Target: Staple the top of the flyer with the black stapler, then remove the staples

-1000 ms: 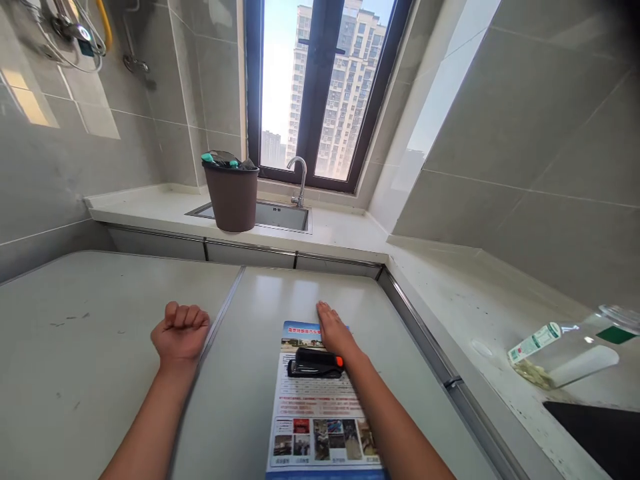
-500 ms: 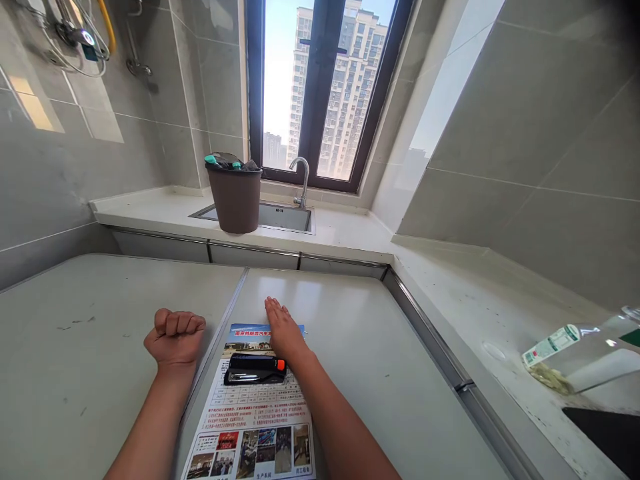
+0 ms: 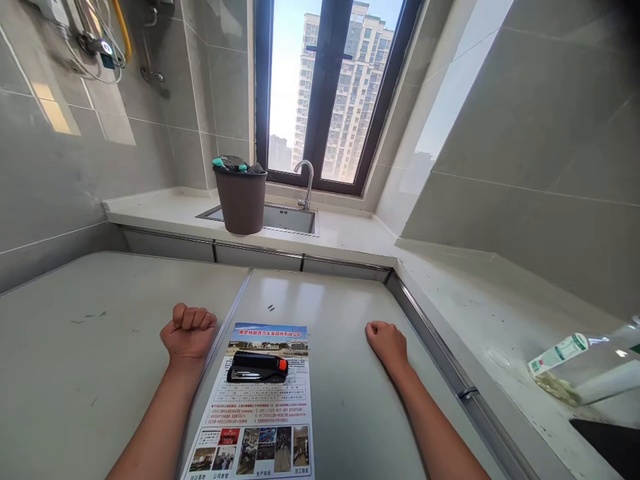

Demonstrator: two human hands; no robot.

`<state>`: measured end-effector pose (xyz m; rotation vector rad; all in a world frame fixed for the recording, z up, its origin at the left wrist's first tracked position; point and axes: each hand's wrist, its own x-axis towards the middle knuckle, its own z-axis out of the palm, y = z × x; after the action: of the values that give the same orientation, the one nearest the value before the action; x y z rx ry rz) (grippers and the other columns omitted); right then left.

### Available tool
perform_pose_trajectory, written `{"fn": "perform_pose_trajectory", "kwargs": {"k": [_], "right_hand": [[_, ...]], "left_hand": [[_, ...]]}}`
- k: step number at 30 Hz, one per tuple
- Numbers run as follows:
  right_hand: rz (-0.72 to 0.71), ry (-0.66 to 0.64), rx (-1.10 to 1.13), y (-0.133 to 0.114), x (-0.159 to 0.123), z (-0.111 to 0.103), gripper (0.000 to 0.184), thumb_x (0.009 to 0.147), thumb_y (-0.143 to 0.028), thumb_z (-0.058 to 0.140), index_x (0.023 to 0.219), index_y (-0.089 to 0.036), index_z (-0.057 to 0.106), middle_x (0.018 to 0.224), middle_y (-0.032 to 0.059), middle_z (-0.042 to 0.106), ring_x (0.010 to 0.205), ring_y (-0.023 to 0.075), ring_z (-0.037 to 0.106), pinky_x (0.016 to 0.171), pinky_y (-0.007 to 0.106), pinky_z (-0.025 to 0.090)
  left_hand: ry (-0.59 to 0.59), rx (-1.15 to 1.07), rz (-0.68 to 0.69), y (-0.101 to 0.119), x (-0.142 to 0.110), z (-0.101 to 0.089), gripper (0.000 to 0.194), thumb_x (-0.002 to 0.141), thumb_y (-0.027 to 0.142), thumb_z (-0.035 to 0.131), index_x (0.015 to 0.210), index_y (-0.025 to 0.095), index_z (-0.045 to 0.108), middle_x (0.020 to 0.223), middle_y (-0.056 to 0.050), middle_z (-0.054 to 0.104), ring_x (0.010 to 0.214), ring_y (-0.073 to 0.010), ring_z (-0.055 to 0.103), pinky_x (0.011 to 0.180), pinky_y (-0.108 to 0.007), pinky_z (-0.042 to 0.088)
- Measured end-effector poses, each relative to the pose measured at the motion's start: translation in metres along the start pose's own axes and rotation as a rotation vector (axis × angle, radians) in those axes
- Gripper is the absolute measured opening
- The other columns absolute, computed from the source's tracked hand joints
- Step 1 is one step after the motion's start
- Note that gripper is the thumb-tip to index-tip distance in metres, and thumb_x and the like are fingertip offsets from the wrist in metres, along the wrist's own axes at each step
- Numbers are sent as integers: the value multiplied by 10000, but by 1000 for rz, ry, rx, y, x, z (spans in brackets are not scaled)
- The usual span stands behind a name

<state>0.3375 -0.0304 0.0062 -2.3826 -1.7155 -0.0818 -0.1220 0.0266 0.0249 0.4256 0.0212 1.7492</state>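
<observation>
Stapler (image 3: 257, 368): lying across upper part of flyer (image 3: 265, 415), orange end to R, neither hand on it. Risk: might slide off course if flyer gets tugged, since it's only resting there.
Flyer: flat on table (image 3: 350, 413); near end cut off by frame. Could skid or crease if L forearm drags over it, being so close alongside.
Bits (image 3: 271, 307): tiny, dark, loose, prob. staples, just past flyer's far edge. Likely easiest to lose: a careless sweep could scatter them. If sharp, might prick a fingertip.
L hand (image 3: 189, 333): closed fist on table, just L of seam (image 3: 240, 293), near flyer. Inside hidden, can't tell if anything's in it.
R hand (image 3: 389, 343): curled up loosely, back up, on table well R of stapler. Palm hidden too, contents unknown.
Bin (image 3: 243, 203): by sink (image 3: 295, 217), near counter (image 3: 350, 233) front; could tip if knocked, given that spot.
Table count: 1 stapler, 1 flyer, 2 bits, L hand + R hand.
Counter count: 1 bin, 1 sink, 1 tap (image 3: 307, 183), 1 clear jar (image 3: 593, 373) far R.
</observation>
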Motion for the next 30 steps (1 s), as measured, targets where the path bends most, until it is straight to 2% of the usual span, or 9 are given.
{"fn": "perform_pose_trajectory", "kwargs": {"k": [2,8,14,21,25,30], "right_hand": [[18,0,-7,8,1,3,398,975,-319,426,811,-205,770,823,120,753,741,237,702,618,280,384],[8,5,9,4,3,9,381,965,-334,441,782,-224,757,815,91,752,735,215,692,604,266,347],[15,8,18,8,3,9,380,966,-349,452,779,-230,760,798,82,743,729,211,680,600,270,339],[-8,20,42,9,5,12,357,967,-342,472,749,-229,730,758,68,722,677,191,643,593,263,290],[-77,30,67,7,3,11,354,969,-318,468,708,-216,686,710,53,689,625,171,584,568,274,229],[-250,11,115,-8,-5,13,386,982,-308,461,639,-205,606,644,21,618,588,142,496,565,278,209]], "left_hand": [[1,-14,-5,-1,-1,2,392,500,14,497,591,189,157,510,53,-4,470,-114,20,436,-275,117],[-7,-24,1,-1,-3,6,374,481,13,488,574,188,171,505,57,-13,470,-113,-4,436,-279,93],[-41,-13,-55,-4,-2,7,372,456,21,488,557,190,173,495,58,-14,465,-112,-17,428,-284,87],[-39,68,-53,-5,-4,8,386,520,23,524,552,186,176,498,53,-18,473,-117,-23,426,-281,118],[-49,95,-52,-5,-3,8,418,584,24,555,565,186,169,515,48,-16,487,-123,-22,430,-286,138],[-38,89,-69,-4,-1,6,418,604,33,565,554,186,179,511,55,-27,480,-118,-21,431,-285,144]]}}
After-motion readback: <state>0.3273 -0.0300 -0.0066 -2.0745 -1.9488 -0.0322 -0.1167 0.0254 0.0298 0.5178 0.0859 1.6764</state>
